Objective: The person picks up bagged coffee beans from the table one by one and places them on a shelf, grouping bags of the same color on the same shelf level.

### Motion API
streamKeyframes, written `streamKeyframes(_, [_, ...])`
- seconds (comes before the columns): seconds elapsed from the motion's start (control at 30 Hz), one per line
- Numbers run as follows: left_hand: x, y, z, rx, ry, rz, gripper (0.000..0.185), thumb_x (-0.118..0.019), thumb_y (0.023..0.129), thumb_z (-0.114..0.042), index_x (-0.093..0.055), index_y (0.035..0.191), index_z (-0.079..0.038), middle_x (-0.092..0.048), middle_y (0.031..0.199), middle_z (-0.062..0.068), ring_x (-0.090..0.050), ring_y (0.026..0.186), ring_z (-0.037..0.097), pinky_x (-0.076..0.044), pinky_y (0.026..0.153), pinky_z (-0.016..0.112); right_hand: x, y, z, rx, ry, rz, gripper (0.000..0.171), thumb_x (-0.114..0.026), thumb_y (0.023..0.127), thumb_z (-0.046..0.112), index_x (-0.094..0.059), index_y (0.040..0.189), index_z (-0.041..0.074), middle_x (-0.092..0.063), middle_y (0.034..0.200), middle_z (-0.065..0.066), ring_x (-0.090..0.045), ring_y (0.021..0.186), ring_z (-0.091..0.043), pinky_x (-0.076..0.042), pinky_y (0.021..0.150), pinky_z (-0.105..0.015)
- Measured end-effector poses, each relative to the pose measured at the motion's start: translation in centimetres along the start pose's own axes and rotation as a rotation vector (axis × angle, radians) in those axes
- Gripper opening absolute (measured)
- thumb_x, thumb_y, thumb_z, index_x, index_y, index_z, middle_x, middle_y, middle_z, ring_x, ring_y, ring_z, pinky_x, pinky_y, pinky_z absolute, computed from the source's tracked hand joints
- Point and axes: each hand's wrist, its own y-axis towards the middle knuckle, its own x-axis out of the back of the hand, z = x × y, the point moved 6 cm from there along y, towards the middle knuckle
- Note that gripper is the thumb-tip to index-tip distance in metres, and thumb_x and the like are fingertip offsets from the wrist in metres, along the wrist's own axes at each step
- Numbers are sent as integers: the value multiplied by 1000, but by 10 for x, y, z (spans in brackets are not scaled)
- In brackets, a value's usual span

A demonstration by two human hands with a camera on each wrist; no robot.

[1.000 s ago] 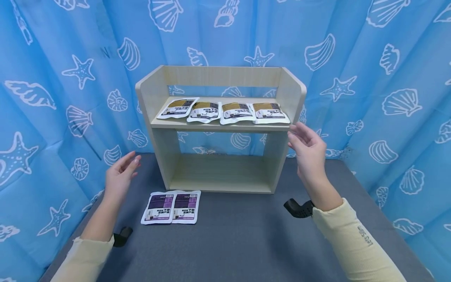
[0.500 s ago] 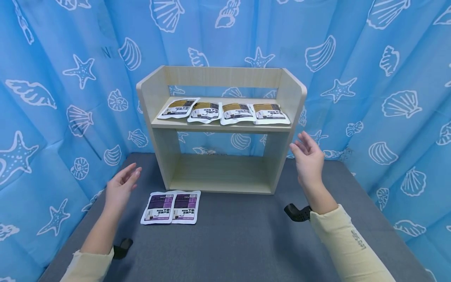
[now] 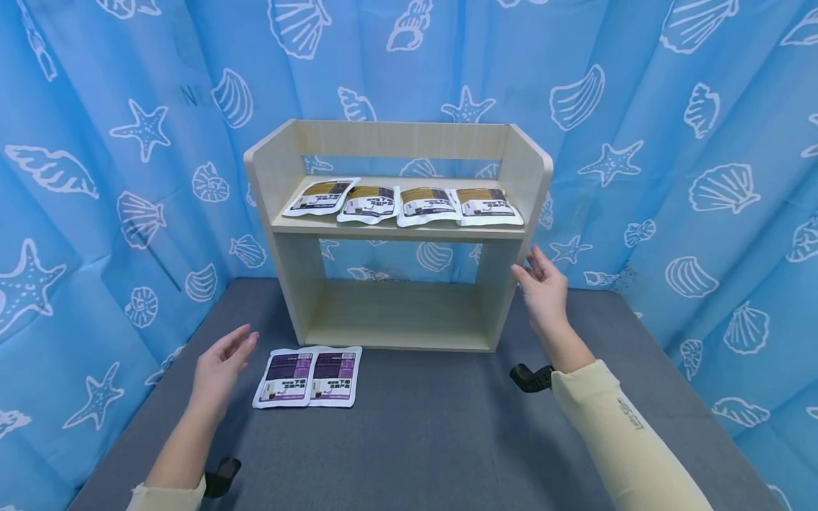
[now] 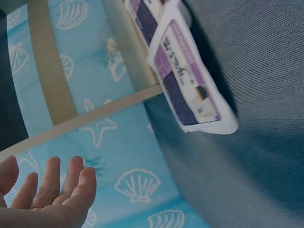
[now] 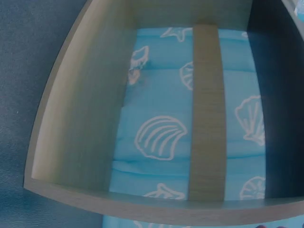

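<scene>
Shelf unit [image 3: 396, 234] centred: my left hand [image 3: 220, 365] relaxed, empty, just left of purple packets [image 3: 309, 376]; right hand [image 3: 543, 291] spread, empty, beside its right wall.

Grey table [image 3: 434, 440]: wooden shelf unit [image 3: 290, 262], two purple pouches [image 3: 309, 367]. Upper shelf: four gold pouches [image 3: 402, 201].

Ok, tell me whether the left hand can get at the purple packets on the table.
Probably yes: the left hand hovers open just beside the two purple packets, which lie flat on the table with nothing between.
</scene>
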Motion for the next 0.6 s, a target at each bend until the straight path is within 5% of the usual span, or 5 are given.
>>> streamKeyframes(0.2, [2,8,27,44,1,1,70,-50,100,-46,-29,152,-5,-37,150,22,-36,137,37,-32,108,53,-1,9,-13,7,-40,40,50,-55,101,15,-39,149,11,-39,151,-11,-42,135,-27,-41,104,-46])
streamKeyframes(0.43, [9,65,125,44,84,-49,76,-52,90,-63,-37,150,-18,-43,148,12,-40,134,33,-38,104,53,0,15,-29,13,-66,58,48,-54,101,24,-44,146,12,-51,141,-16,-50,125,-28,-48,94,-46])
streamKeyframes(0.6, [8,80,154,65,168,33,87,-50,89,-67,-29,154,-13,-37,151,18,-34,137,39,-31,105,62,0,17,-35,12,-76,55,46,-54,101,24,-46,145,10,-52,140,-17,-51,125,-29,-48,96,-49])
